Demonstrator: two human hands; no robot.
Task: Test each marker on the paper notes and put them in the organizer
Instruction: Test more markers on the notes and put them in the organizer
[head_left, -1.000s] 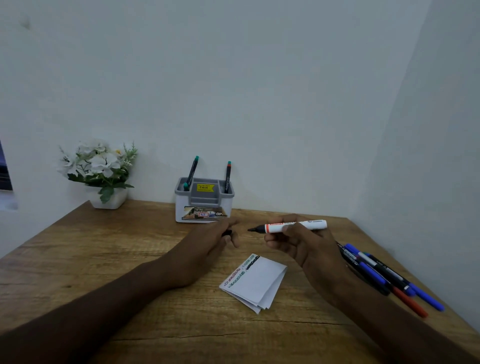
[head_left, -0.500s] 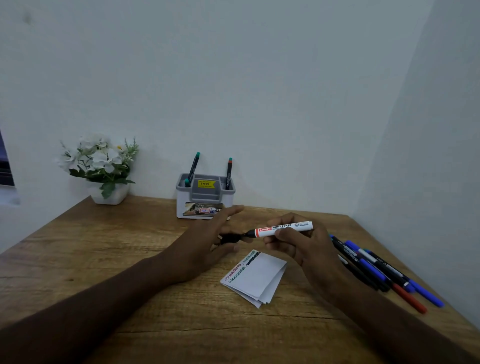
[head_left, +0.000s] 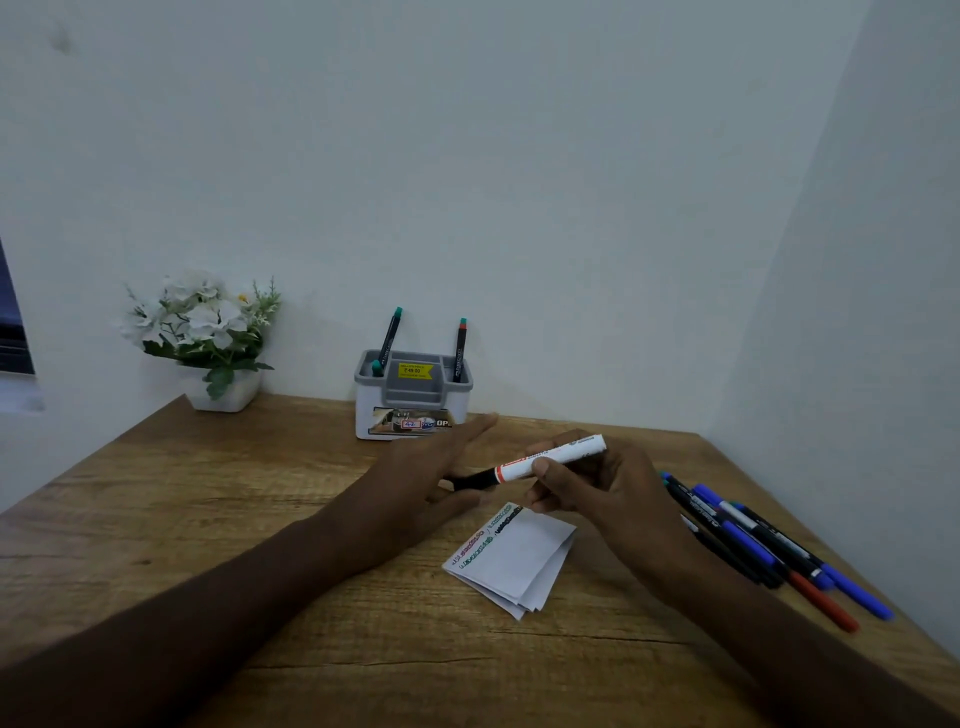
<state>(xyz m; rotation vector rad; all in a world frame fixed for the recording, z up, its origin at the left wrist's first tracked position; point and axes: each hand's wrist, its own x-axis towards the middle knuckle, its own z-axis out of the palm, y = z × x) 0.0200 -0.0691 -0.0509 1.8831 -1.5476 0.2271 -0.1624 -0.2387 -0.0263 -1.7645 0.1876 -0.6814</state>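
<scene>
My right hand (head_left: 597, 488) grips a white marker (head_left: 553, 457) with an orange band, held level above the folded paper notes (head_left: 519, 564). A black cap (head_left: 470, 480) sits over the marker's tip. My left hand (head_left: 431, 467) has straight fingers, and its palm presses on that cap. The notes carry green, red and black scribbles along one edge. The grey and white organizer (head_left: 413, 410) stands at the back by the wall. Two dark markers stand in it, one at the left (head_left: 388, 338) and one at the right (head_left: 460, 351).
Several blue, black and red markers (head_left: 753, 540) lie in a pile at the right of the wooden table (head_left: 208, 519), close to the side wall. A white pot of flowers (head_left: 208, 338) stands at the back left corner.
My left hand went from pinching the loose cap to straight fingers pressing it onto the marker's tip. My right hand brought the marker leftward to meet it.
</scene>
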